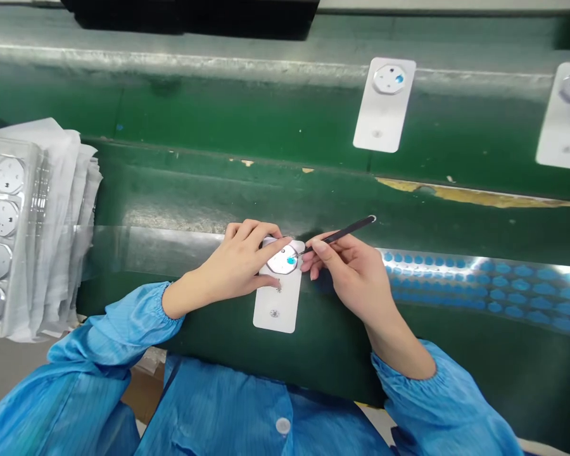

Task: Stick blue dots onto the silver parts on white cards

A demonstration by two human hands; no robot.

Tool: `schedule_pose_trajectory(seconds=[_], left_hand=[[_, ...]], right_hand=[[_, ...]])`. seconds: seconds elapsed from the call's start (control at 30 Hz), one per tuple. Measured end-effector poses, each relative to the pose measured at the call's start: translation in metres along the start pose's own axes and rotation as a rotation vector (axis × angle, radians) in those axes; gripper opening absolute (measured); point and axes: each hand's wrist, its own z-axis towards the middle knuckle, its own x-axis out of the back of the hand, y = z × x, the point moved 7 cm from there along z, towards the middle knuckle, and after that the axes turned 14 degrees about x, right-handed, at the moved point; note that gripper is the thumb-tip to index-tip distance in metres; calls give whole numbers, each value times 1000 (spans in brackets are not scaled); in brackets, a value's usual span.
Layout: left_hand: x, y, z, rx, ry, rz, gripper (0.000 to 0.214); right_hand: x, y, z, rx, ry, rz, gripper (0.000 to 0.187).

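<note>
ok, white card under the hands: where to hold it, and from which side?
The white card is probably best taken by the long edges of its near half, coming from the person's side. It lies flat, and that half extends beyond the left hand. The far half carries the disc with the blue dot, where the right hand points the black tool.

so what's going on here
Someone in blue sleeves is working at a green bench. Their left hand rests on a white card and its silvery disc; the right hand holds a slim black tool, its tip by the disc's blue dot. A clear strip of blue dots lies to the right.
</note>
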Motion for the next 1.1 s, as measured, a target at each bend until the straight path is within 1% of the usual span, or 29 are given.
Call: schedule_pose_trajectory(seconds=[0.17, 0.4, 0.6, 0.7, 0.9, 1.1], left_hand=[[-1, 0, 1, -5, -10, 3, 76], [0, 1, 2, -4, 1, 7, 81], [0, 0, 2, 1, -8, 9, 73], [-2, 0, 2, 1, -25, 9, 72], [-2, 0, 2, -5, -20, 8, 72], [-3, -1, 1, 5, -29, -7, 71]], right_hand=[[2, 2, -1, 11, 9, -15, 38], [2, 1, 0, 42, 29, -14, 36], [2, -2, 2, 66, 44, -19, 40], [2, -2, 3, 80, 39, -36, 39], [2, -4, 2, 70, 28, -36, 40], [0, -5, 1, 68, 45, -24, 39]])
